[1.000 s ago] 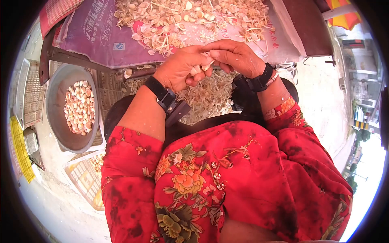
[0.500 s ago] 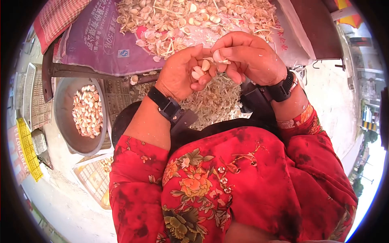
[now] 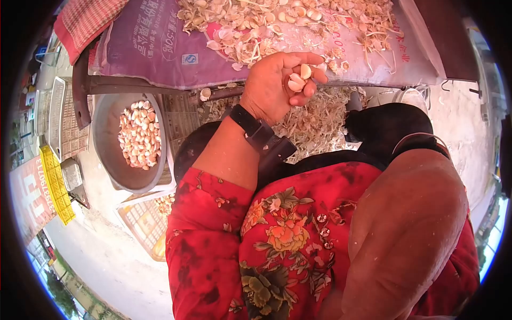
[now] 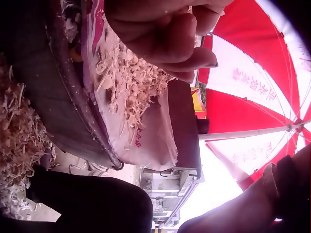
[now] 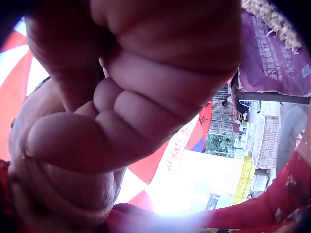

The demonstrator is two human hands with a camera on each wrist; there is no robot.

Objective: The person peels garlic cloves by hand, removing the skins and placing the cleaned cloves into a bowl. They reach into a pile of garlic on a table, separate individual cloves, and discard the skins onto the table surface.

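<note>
Several peeled garlic cloves (image 3: 296, 82) lie in my left hand (image 3: 272, 85), its palm up and fingers curled round them, just over the near table edge in the head view. The left wrist view shows the same hand (image 4: 165, 39) at the top, bent fingers hiding most of what it holds. My right hand is outside the head view, where only its raised forearm (image 3: 405, 213) shows, close to the camera. In the right wrist view the right hand (image 5: 141, 92) is curled against or just before skin; no object shows in it.
Garlic skins and cloves (image 3: 240, 21) are spread on a purple sack (image 3: 133, 58) over the table. A grey basin (image 3: 104, 144) of cloves stands at the left, with a crate (image 3: 141, 221) below it. More skins (image 3: 314, 122) lie beneath the table edge.
My right hand has left the left hand and risen toward the head, out of the head view. The left hand keeps the cloves and appears farther right in the picture.
</note>
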